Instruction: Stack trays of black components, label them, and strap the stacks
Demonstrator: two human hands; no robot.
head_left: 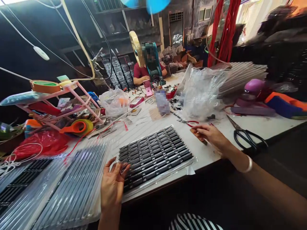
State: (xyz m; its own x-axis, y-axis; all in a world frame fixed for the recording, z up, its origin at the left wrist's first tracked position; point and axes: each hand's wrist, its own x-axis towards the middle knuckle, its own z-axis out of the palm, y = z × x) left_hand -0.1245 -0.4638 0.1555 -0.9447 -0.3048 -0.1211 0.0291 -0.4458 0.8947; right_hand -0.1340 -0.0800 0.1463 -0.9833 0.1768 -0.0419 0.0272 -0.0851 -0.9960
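My left hand point(114, 182) is at the near left corner of a clear plastic tray point(157, 182), its fingers curled. Something glossy and see-through shows at its fingertips, too unclear to name. In the tray lie rows of black ribbed strips point(155, 153) with small pale marks. Right of the tray, my right hand point(211, 135) pinches a small flat brown piece point(198, 136) just above the white table point(216, 156). Red-handled pliers point(192, 122) lie just beyond that hand. Black-handled scissors point(247, 135) rest to its right.
Clear-covered stacks of strips point(72, 182) fill the left side. Behind them stands a pink rack point(81, 99) with tape rolls. Plastic bags point(203, 92) and an orange-and-blue tape dispenser point(286, 105) lie at the right. A co-worker point(141, 75) sits across the table, behind a fan point(157, 64).
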